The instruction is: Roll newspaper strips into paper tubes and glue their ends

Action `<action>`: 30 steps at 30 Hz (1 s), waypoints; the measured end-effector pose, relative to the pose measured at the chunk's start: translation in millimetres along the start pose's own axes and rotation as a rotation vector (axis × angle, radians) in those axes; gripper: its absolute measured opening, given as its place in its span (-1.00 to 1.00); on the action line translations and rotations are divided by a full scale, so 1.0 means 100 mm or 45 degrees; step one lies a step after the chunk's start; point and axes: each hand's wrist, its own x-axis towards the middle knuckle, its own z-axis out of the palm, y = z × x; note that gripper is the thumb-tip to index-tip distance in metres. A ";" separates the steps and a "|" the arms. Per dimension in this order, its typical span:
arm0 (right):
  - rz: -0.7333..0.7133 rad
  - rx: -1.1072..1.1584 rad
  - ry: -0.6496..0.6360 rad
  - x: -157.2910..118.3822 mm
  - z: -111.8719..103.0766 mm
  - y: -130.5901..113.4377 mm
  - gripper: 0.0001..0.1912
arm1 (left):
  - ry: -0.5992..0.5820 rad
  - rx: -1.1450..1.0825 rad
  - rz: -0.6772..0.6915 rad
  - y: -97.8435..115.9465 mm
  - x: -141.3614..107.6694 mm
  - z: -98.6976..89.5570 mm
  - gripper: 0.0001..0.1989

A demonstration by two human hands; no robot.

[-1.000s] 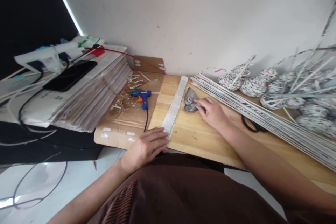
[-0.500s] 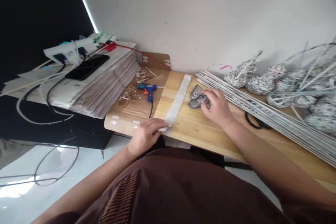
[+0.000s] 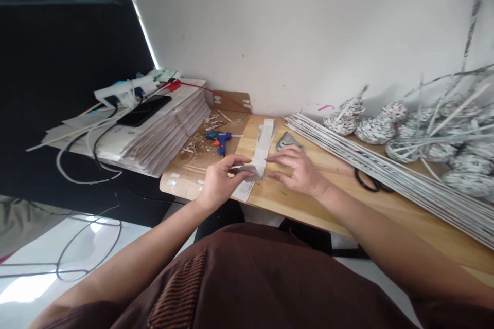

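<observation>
Print on paper [image 3: 244, 192] is illegible; strip [image 3: 261, 152] is pinched by left hand [image 3: 217, 184]; right hand [image 3: 300, 170] is spread; table [image 3: 287, 195] is backed by wall [image 3: 289, 36].

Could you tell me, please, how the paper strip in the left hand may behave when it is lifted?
The paper strip is probably floppy, since it bends near the left hand that holds its near end. It looks thin, so it is likely light and may crease easily.
</observation>
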 end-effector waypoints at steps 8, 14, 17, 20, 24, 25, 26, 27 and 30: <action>0.078 0.249 0.011 -0.06 0.15 -0.05 -0.80 | -0.108 -0.004 0.153 0.05 0.28 0.32 -0.48; 0.526 0.382 0.142 -0.08 0.13 0.04 -0.68 | -0.186 0.011 0.017 -0.13 0.30 0.42 -0.51; 0.613 0.500 0.155 -0.08 0.14 0.06 -0.62 | -0.181 0.045 -0.012 -0.19 0.29 0.43 -0.54; 0.640 0.498 0.161 -0.08 0.15 0.06 -0.59 | -0.177 0.077 -0.024 -0.23 0.27 0.45 -0.64; 0.599 0.415 0.220 -0.08 0.14 0.06 -0.52 | -0.179 0.088 0.025 -0.26 0.23 0.49 -0.82; 0.599 0.423 0.221 -0.08 0.14 0.07 -0.52 | -0.175 0.115 0.057 -0.27 0.22 0.50 -0.87; 0.606 0.451 0.216 -0.09 0.14 0.08 -0.52 | -0.184 0.153 0.092 -0.27 0.21 0.51 -0.92; 0.621 0.497 0.197 -0.09 0.15 0.10 -0.55 | -0.183 0.187 0.117 -0.28 0.20 0.51 -0.92; 0.718 0.755 0.170 -0.11 0.15 0.15 -0.60 | -0.180 0.187 0.088 -0.30 0.20 0.49 -0.90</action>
